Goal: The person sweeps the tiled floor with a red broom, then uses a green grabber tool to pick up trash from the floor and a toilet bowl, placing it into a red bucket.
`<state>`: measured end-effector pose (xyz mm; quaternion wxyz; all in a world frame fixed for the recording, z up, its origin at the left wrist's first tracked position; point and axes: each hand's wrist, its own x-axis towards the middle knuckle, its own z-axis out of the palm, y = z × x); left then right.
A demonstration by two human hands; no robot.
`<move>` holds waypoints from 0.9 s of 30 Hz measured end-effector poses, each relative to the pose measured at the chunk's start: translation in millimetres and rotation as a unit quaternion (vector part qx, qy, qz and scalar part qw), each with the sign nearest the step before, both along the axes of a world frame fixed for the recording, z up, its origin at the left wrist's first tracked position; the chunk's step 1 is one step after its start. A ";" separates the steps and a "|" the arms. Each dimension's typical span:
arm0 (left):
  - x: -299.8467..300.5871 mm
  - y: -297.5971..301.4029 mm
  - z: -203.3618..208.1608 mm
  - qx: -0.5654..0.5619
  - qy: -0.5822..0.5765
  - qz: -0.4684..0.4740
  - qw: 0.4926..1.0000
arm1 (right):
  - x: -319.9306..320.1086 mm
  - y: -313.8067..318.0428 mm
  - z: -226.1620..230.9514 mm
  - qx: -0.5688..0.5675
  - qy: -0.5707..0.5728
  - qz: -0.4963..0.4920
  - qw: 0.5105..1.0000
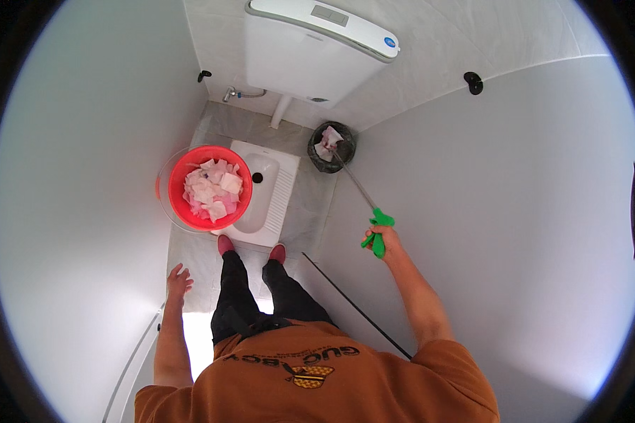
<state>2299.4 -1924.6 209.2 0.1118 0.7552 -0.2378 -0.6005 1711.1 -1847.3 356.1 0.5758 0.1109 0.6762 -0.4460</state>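
My right hand (383,242) is closed round the green handle of a long litter picker (360,188). Its thin metal shaft slants up and left into a small waste bin (311,149) lined with a black bag. At the shaft's far end are crumpled tissues (329,140) inside the bin; whether the jaws grip them I cannot tell. My left hand (179,280) hangs free at the left with its fingers apart. Beyond it stands a red bucket (244,201) heaped with used white and pinkish tissues (208,187).
A white squat toilet (283,201) is set in the grey tiled floor, partly behind the bucket. Above it a white cistern (310,60) hangs on the wall, near a small tap (229,93). Grey partitions (466,190) close in both sides. My feet stand at the toilet's near edge.
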 end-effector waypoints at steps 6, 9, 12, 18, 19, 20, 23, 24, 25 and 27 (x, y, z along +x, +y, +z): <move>-2.8 4.4 -11.0 0.007 0.027 0.013 1.000 | 4.4 6.3 59.1 0.044 0.029 0.051 0.997; -3.4 1.4 -15.3 0.004 0.034 0.019 0.999 | 4.9 6.9 79.5 0.040 0.050 0.054 0.996; 3.4 2.1 -19.8 0.001 0.033 0.026 0.999 | 8.5 9.5 97.1 0.060 0.085 0.082 0.991; 21.0 7.6 -35.9 0.019 0.028 0.012 0.999 | 7.3 17.7 133.5 0.096 0.144 0.151 0.973; 21.6 7.2 -37.4 0.020 0.032 0.009 0.999 | 4.6 18.5 139.5 0.097 0.152 0.155 0.971; 20.8 7.5 -38.3 0.021 0.035 0.006 0.999 | 5.4 17.4 142.5 0.098 0.160 0.160 0.969; 23.0 -1.1 -40.0 0.015 0.052 0.015 0.998 | 15.5 1.5 143.3 0.101 0.225 0.218 0.944; 23.2 -3.2 -38.5 0.016 0.052 0.020 0.998 | 16.8 -2.8 140.6 0.110 0.240 0.235 0.936; 23.7 -8.1 -37.8 0.015 0.052 0.024 0.998 | 16.5 -6.4 133.2 0.117 0.254 0.252 0.926; 35.0 -12.6 -39.4 0.008 0.057 0.030 0.998 | 14.8 -11.2 116.1 0.132 0.282 0.289 0.905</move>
